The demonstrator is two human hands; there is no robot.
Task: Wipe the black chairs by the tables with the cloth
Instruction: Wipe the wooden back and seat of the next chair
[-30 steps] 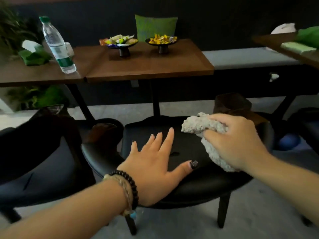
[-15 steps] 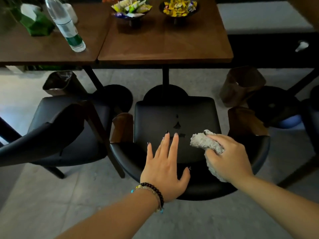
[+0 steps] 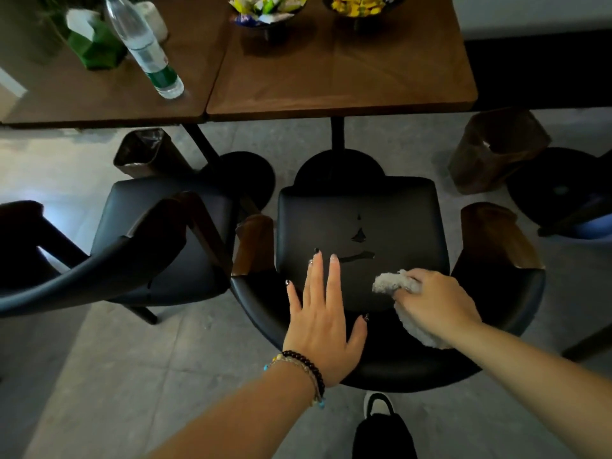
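Note:
A black chair (image 3: 361, 213) with a cracked seat and brown wooden arm ends stands right below me, facing a wooden table (image 3: 337, 77). My left hand (image 3: 326, 313) lies flat with straight fingers over the chair's curved backrest and the rear of the seat. My right hand (image 3: 433, 306) grips a bunched grey-white cloth (image 3: 389, 283) against the seat's rear right part, and the cloth's tail hangs out under the palm. A second black chair (image 3: 159, 233) stands to the left.
On the tables are a water bottle (image 3: 145, 48), a green tissue box (image 3: 92, 41) and two bowls of wrapped sweets (image 3: 265, 11). Brown bins (image 3: 493, 150) stand on the grey floor beside round black table bases. My shoe (image 3: 379, 405) is just behind the chair.
The view has tilted further down and come closer over the chair. Both hands have stayed at the chair's back, the right one sliding the cloth a little on the seat.

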